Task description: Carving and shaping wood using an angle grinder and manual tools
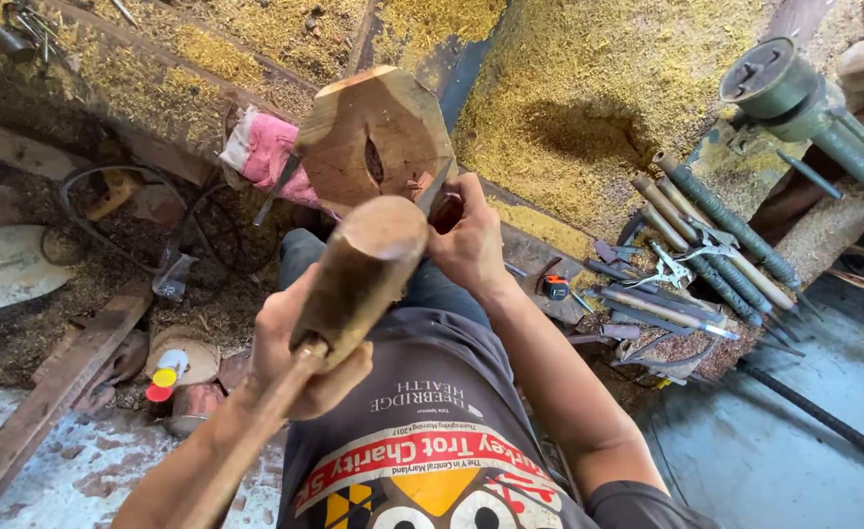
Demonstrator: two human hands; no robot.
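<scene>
While the left hand [306, 358] grips the mallet [358, 279] head-forward, the right hand [468, 242] apparently pinches a chisel [435, 186].

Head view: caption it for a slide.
Left hand swings a wooden mallet; right hand steadies a chisel on a wood block.

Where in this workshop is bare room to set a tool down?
Bare grey floor below the dark rod; pale floor beside the wooden plank. Crowded: the row of long-handled chisels, and around the octagonal wood block under the wooden mallet.
</scene>
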